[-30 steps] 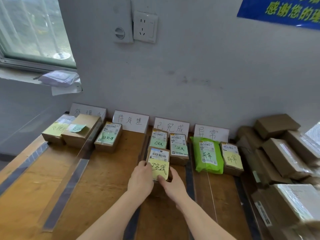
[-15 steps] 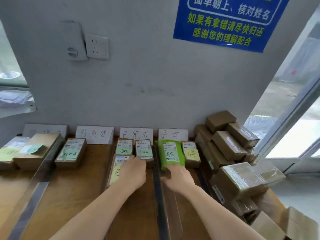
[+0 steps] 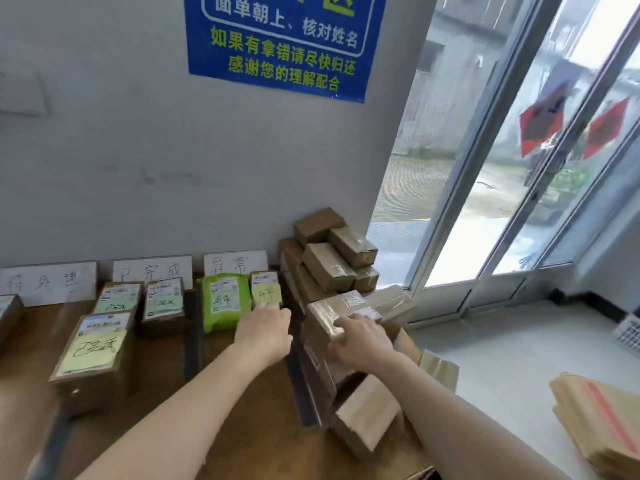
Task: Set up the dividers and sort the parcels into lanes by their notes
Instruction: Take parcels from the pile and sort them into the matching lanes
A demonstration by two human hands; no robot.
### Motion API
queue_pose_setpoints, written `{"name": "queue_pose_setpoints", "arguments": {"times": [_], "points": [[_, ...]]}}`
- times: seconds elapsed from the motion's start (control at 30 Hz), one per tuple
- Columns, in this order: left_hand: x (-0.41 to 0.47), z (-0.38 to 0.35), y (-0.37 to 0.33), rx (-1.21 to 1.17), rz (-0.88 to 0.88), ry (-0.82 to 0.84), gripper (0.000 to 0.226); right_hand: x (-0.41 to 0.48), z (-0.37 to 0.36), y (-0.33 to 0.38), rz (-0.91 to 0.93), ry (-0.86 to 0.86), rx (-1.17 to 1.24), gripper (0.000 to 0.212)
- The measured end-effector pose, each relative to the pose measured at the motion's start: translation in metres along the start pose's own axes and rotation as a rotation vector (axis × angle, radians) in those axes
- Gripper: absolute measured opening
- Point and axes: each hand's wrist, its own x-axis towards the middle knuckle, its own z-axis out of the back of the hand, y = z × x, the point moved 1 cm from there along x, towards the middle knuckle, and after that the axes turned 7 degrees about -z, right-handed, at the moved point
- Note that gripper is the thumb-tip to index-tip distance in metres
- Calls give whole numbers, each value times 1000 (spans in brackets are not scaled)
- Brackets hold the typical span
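Gripping hand: the right hand [image 3: 360, 341] curls its fingers over the top of a taped parcel [image 3: 341, 304], with the thumb against its near side.
Taped parcel: it lies on the pile of unsorted parcels [image 3: 329, 261] at the right end of the wooden table [image 3: 242, 417], by the wall.
Left hand [image 3: 265, 332]: its fingers stretch forward and hold nothing, with the fingertips at the near edge of the small box [image 3: 265, 289] bearing a yellow note.
Right-most lane: the green bag [image 3: 225, 301] and the small box lie side by side below a handwritten card [image 3: 235, 263].
Next lane: two noted boxes [image 3: 162, 301] sit at the back and a front box [image 3: 93, 355] sits nearer.
Dividers: one dark strip [image 3: 192, 327] separates these two lanes, and a second strip [image 3: 301, 379] runs beside the pile.
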Motion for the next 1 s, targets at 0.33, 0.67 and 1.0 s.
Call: {"name": "queue_pose_setpoints", "arguments": {"times": [0.33, 0.67, 1.0], "points": [[22, -37, -124, 3, -117, 52, 46, -26, -4, -133, -135, 25, -17, 48], [39, -113, -168, 57, -165, 337, 56, -11, -54, -200, -277, 160, -55, 48], [44, -150, -180, -28, -33, 447, 107, 15, -102, -217, -418, 114, 110, 73]]}}
